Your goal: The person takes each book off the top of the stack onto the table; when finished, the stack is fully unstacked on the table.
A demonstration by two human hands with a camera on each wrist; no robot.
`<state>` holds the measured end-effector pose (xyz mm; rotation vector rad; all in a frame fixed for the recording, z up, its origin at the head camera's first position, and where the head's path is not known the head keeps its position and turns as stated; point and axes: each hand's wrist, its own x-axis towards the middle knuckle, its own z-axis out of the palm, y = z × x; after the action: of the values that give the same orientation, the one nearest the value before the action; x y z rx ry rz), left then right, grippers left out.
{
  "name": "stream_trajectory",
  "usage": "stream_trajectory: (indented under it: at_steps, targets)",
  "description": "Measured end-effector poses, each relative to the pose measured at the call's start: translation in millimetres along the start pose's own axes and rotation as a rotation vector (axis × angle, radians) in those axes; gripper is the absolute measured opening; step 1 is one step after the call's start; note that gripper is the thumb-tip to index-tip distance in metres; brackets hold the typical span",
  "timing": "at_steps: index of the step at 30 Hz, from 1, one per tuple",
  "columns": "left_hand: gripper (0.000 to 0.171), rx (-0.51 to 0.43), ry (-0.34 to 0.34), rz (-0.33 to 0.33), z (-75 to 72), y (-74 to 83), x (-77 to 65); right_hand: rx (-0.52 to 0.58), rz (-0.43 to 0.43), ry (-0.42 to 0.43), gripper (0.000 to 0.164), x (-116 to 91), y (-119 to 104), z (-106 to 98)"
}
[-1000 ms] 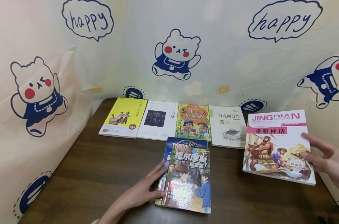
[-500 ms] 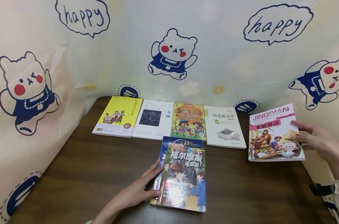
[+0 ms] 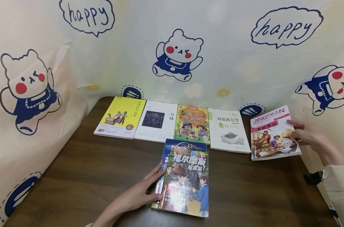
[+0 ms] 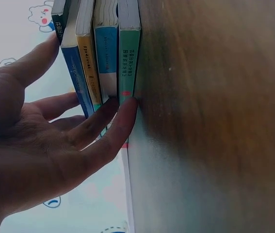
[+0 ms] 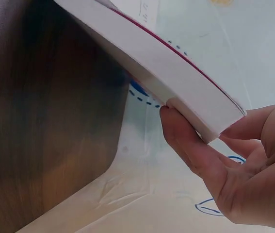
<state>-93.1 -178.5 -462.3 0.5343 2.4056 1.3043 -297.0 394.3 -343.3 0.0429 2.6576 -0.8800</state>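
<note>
R sleeve (image 3: 338,189) off-white, w/ blk piece (image 3: 313,178) beside it, poss. a strap.

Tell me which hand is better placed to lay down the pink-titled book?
Probably the right hand: it grips that book near the row, while the left hand touches the stack.

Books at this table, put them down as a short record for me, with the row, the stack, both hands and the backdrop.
Row, from left: yellow book, white book with dark picture, orange-and-green book, white book with grey drawing
Stack: glossy illustrated book on top, blue book showing beneath
Left hand: fingers rest against the stack's left side
Right hand: grips pink-and-white book by its right edge, tilted
Surface: dark wood table
Held book touching table: cannot tell
Backdrop: pale cloth printed with bears and "happy"
</note>
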Motion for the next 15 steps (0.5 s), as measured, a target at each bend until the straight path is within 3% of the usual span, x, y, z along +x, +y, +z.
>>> stream_trajectory:
  at_steps: [15]
  targets:
    - [0.075, -0.01, -0.005, 0.01, 0.1, 0.8, 1.6, -0.09, -0.025, 0.065, 0.069, 37, -8, 4]
